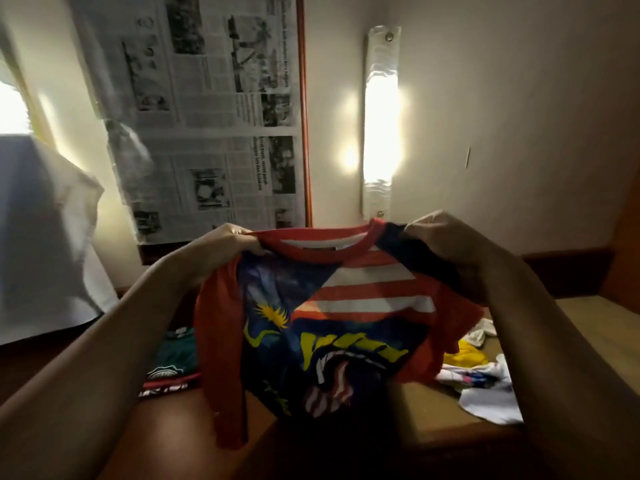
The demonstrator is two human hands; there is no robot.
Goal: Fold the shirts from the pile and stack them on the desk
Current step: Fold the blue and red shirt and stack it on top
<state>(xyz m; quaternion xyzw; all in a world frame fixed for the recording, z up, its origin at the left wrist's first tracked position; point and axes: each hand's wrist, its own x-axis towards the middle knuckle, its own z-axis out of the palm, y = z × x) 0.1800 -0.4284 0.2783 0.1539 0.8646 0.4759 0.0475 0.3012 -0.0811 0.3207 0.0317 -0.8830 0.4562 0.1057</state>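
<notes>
I hold up a red and navy shirt (pixel 332 320) with red-white stripes and a yellow sun print, hanging in the air above the wooden desk (pixel 433 403). My left hand (pixel 225 245) pinches its left shoulder by the red collar. My right hand (pixel 446 245) grips the right shoulder. One red sleeve dangles down at the lower left. A pile of loose white and yellow shirts (pixel 481 372) lies on the desk to the right. Folded shirts, green on top, form a stack (pixel 173 365) on the left, partly hidden by the held shirt.
A newspaper sheet (pixel 214 109) covers a framed panel on the wall ahead. A lit wall lamp (pixel 381 123) glows at centre right. A white cloth (pixel 48 237) hangs at the left. Wooden furniture (pixel 623 244) rises at the far right.
</notes>
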